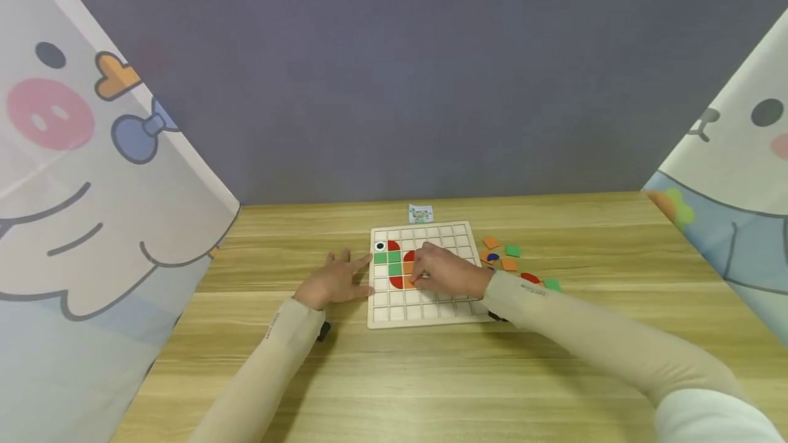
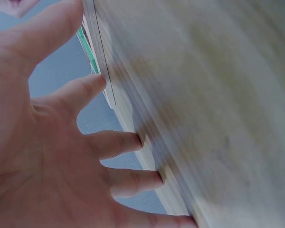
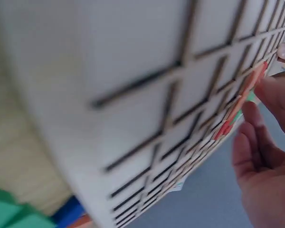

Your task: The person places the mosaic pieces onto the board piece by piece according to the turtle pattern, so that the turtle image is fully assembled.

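A pale wooden grid board [image 1: 388, 314] lies on the table. Its left part carries green [image 1: 395, 269], red [image 1: 396, 282] and orange tiles, plus a white tile with a black dot [image 1: 380, 246]. My left hand [image 1: 335, 282] rests with spread fingers at the board's left edge; thumb and index finger touch that edge. Over the board's middle, my right hand [image 1: 448, 270] pinches a small orange tile [image 1: 414, 283] at the cells beside a red curved piece. The fingers partly cover this tile. From the right wrist view, the right fingers [image 3: 256, 137] are bent close to the board surface.
Loose orange [image 1: 509, 264], green [image 1: 513, 251], blue [image 1: 493, 257] and red pieces [image 1: 530, 278] lie right of the board, some near the right forearm. A small picture card [image 1: 421, 214] sits behind the board. A grey partition [image 1: 394, 87] rises at the table's back edge.
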Demonstrator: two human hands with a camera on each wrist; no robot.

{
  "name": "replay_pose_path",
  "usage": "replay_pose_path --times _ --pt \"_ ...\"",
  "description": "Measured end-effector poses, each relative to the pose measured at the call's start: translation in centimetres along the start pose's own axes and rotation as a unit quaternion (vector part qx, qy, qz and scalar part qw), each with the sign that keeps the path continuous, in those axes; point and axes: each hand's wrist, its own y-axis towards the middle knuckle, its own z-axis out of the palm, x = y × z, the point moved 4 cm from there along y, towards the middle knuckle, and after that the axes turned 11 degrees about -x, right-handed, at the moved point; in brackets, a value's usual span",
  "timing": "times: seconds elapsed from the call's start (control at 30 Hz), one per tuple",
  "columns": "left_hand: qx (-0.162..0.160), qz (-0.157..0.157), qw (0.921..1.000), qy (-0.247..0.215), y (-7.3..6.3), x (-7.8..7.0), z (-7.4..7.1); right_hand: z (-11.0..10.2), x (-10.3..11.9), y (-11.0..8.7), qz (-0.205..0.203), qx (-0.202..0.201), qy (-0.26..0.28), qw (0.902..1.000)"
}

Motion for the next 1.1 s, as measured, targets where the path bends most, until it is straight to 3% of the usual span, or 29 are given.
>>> replay_pose_path --times 0.4,0.7,1.1 --pt "0.004 0.004 1.0 -0.006 0.0 0.0 0.1 -4.4 -4.5 -3.6 0.058 -0.084 0.005 0.9948" --pt "0.013 -0.002 0.9999 -0.01 0.1 0.2 0.1 -6.9 -8.2 -7.7 0.113 -0.102 -0.023 0.988" --pt "0.014 0.0 0.9998 -0.011 0.1 0.1 0.0 -7.7 -10.9 -10.7 0.163 -0.101 -0.027 0.9812"
